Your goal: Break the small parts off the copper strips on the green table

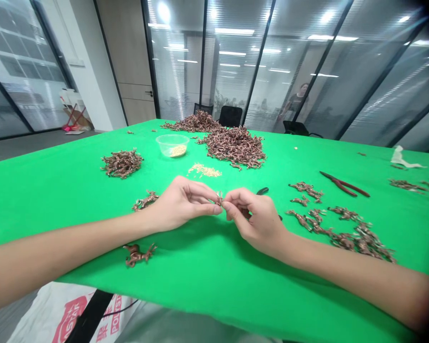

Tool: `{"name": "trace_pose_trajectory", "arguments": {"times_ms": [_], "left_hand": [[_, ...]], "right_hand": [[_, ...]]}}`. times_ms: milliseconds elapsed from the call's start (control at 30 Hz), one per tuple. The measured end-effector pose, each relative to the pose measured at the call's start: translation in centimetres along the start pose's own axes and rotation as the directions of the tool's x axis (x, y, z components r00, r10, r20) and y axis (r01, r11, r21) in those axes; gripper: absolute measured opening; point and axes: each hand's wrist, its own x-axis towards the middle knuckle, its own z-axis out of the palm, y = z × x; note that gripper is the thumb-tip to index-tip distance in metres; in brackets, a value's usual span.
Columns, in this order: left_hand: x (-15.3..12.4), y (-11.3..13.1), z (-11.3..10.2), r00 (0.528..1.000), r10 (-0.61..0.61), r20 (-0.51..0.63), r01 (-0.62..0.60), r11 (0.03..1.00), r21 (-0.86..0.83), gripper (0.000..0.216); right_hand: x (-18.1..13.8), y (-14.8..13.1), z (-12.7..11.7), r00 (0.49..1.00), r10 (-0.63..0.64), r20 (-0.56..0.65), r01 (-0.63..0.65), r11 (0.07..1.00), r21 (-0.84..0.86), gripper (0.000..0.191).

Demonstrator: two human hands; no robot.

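Note:
Both hands meet above the green table, fingertip to fingertip. My left hand (188, 204) is closed in a pinch around a small brown animal figurine (219, 197), mostly hidden by the fingers. Against its right side, my right hand (253, 214) is closed too, thumb and forefinger pressed together; whatever it pinches is too small to make out. Behind my right hand lies a tool with a black handle (262, 191), largely covered. More brown figurines lie beside my left wrist (145, 201) and nearer the table's front edge (138, 255).
Small pale-gold pieces (204, 170) lie in front of a clear plastic bowl (172, 145) holding more. Large figurine heaps (234, 146) stand behind, a smaller pile (121, 164) at left. Red-handled pliers (345, 185) and scattered figurines (343, 240) lie right. A person (297, 102) shows at the glass.

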Motion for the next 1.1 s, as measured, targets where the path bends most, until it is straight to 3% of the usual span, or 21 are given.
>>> {"name": "trace_pose_trajectory", "arguments": {"times_ms": [600, 967, 1100], "left_hand": [[0.20, 0.20, 0.15, 0.999, -0.038, -0.016, 0.038, 0.999, 0.010, 0.020], [0.11, -0.18, 0.09, 0.996, -0.087, -0.015, 0.087, 0.996, -0.013, 0.025], [0.22, 0.18, -0.14, 0.984, -0.157, -0.080, 0.157, 0.988, -0.008, 0.028]], "right_hand": [[-0.08, 0.27, -0.05, 0.999, -0.034, 0.026, 0.037, 0.992, -0.123, 0.009], [0.08, 0.04, -0.03, 0.999, 0.036, 0.022, -0.033, 0.992, -0.120, 0.010], [0.22, -0.40, -0.48, 0.996, 0.034, 0.083, -0.012, 0.966, -0.259, 0.011]]}}
